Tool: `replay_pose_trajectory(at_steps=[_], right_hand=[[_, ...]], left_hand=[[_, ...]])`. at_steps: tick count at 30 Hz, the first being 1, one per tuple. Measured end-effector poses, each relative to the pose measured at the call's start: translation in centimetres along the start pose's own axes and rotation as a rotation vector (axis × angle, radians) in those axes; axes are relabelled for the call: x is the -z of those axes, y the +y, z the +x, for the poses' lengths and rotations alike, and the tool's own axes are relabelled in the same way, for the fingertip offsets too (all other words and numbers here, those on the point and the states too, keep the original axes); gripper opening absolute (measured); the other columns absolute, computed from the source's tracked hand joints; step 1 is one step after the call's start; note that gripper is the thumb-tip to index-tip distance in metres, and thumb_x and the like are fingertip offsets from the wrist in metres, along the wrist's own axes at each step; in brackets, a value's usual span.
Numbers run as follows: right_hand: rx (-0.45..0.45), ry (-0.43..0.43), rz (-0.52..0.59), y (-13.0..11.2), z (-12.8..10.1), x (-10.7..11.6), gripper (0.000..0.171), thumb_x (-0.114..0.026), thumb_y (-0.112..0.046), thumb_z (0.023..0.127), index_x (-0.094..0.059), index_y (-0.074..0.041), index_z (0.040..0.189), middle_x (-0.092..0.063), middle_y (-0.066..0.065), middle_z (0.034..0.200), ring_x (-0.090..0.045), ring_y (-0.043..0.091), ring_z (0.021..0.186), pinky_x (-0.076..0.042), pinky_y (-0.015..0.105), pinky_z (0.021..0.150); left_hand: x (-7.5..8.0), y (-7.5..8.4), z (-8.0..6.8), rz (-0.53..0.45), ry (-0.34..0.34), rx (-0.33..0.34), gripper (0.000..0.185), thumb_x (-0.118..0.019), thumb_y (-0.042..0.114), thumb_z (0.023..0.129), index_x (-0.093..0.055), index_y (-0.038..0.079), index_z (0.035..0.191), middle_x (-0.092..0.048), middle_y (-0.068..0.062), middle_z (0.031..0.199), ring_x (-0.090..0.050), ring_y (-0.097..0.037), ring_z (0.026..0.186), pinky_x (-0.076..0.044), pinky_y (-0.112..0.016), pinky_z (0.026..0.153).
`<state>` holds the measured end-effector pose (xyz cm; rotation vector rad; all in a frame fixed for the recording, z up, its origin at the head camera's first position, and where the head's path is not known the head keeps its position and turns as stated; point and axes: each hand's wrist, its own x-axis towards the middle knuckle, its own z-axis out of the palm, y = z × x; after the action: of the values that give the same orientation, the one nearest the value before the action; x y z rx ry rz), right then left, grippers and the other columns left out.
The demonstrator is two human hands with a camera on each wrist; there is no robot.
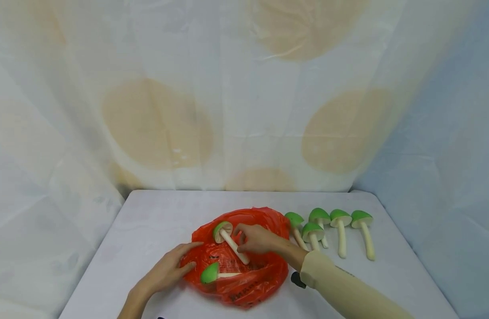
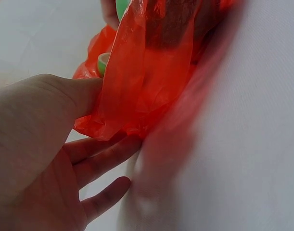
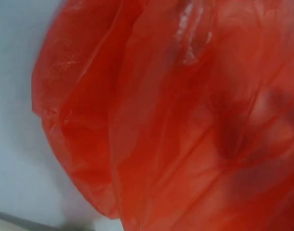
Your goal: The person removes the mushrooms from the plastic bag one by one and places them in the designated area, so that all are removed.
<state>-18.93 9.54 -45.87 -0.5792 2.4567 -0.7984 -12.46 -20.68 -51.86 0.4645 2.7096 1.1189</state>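
Observation:
A red plastic bag [image 1: 264, 217] lies spread on the table, its mouth facing up. My left hand [image 1: 168, 268] holds its left edge; in the left wrist view the thumb [image 2: 84, 94] and fingers [image 2: 106, 159] lie on either side of the film. A toy mushroom [image 1: 233, 243], green cap and pale stem, lies across the bag. My right hand [image 1: 258, 239] is over the bag, fingers loosely bent and thumb tip at that stem. Another green-capped mushroom [image 1: 209, 273] rests nearer me, its stem partly under the film. Red film [image 3: 151, 110] fills most of the right wrist view.
Several more green-capped mushrooms [image 1: 341, 221] lie on the white table [image 1: 156, 217], right of the bag. A small black object [image 1: 298, 280] sits beside the right sleeve [image 1: 340, 283]. Pale sheeting with tan spots [image 1: 244, 133] hangs behind and at the sides.

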Motion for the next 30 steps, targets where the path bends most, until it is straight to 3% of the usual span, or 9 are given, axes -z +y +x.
replay_pose_trajectory(at_steps=[10, 30], right_hand=[[-0.035, -0.020, 0.028, 0.5, 0.9, -0.8, 0.039, -0.078, -0.015, 0.088, -0.058, -0.018, 0.122, -0.063, -0.002, 0.090, -0.060, 0.015, 0.078, -0.055, 0.027, 0.066], [-0.024, -0.022, 0.051, 0.4, 0.8, -0.6, 0.035, -0.074, -0.009, 0.090, -0.059, -0.021, 0.119, -0.062, -0.003, 0.094, -0.059, 0.015, 0.082, -0.055, 0.027, 0.068]], left_hand=[[0.0, 0.0, 0.1, 0.012, 0.016, -0.030, 0.055, -0.072, 0.022, 0.094, -0.053, 0.033, 0.144, -0.057, 0.007, 0.140, -0.053, -0.024, 0.132, -0.044, -0.054, 0.107], [-0.1, 0.1, 0.0, 0.009, 0.003, -0.008, 0.056, -0.072, 0.020, 0.094, -0.053, 0.034, 0.144, -0.056, 0.009, 0.139, -0.052, -0.021, 0.132, -0.043, -0.053, 0.108]])
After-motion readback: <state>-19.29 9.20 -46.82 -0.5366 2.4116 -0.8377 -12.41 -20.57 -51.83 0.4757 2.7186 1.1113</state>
